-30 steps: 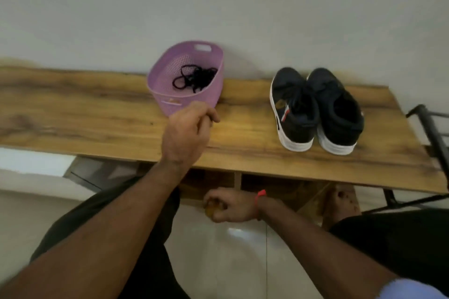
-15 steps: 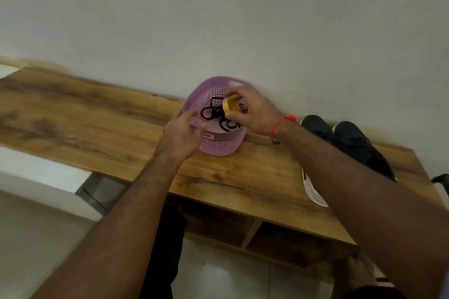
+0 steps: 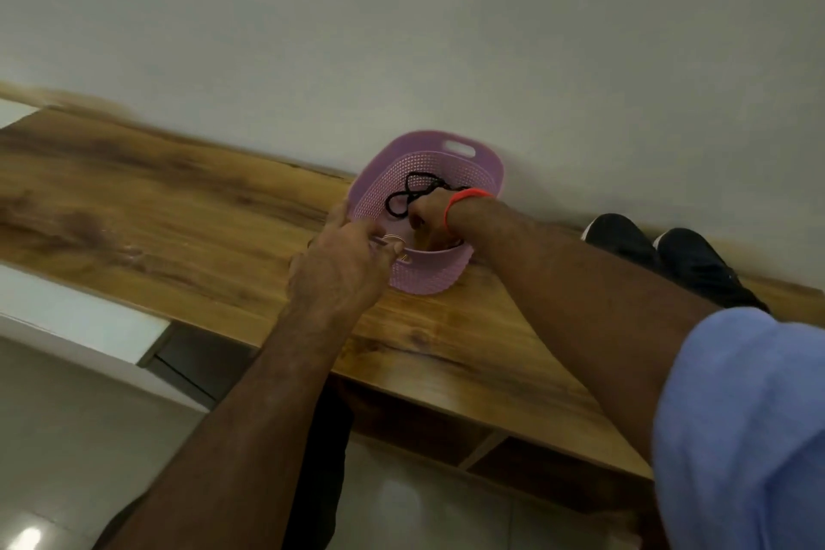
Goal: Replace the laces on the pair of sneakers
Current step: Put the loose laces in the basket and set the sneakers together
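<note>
lilac basket (image 3: 464, 161), blk laces (image 3: 413, 192), blk sneakers (image 3: 669, 255)

Single head view, tilted, looking forward and down from above the wooden bench (image 3: 187, 210), close at arm's reach; wall directly behind bench, floor below its near edge.

No legible text or labels

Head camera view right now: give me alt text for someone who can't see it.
A person's right hand reaches down inside a purple perforated basket on a wooden bench, beside a tangle of black laces, while the left hand grips the basket's near rim. A pair of black sneakers sits farther right on the bench, against a pale wall.
</note>
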Demonstrator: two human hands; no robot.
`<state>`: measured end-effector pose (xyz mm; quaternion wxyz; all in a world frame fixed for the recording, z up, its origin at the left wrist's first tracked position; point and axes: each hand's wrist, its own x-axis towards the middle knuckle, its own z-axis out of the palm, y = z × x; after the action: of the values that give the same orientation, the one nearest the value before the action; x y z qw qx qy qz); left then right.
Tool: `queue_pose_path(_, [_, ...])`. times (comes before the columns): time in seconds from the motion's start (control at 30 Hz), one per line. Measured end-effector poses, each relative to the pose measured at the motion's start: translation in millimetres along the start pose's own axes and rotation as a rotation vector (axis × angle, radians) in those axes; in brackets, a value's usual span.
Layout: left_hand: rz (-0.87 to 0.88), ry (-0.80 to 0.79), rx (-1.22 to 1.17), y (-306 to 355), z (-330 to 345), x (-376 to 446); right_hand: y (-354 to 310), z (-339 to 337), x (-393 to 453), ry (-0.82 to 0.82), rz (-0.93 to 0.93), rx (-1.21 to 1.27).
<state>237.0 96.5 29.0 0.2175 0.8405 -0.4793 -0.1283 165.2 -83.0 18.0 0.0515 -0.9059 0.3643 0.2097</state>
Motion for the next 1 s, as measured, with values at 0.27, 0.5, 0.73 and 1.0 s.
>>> queue_pose_path(0.27, [-0.022,-0.023,0.008,3,-2,-3,-1,2,5,-0.068,-0.005,0.021])
queue_pose_path(0.5, [-0.009,-0.036,0.021,-1,3,0,8,-9,-19,0.298,-0.094,0.288])
queue_pose_path(0.73, [0.124,-0.107,0.038,8,9,-3,14,19,-73,0.630,-0.222,0.417])
queue_pose_path(1.0, [0.133,0.035,0.056,34,26,-21,37,53,-111,0.477,-0.148,0.300])
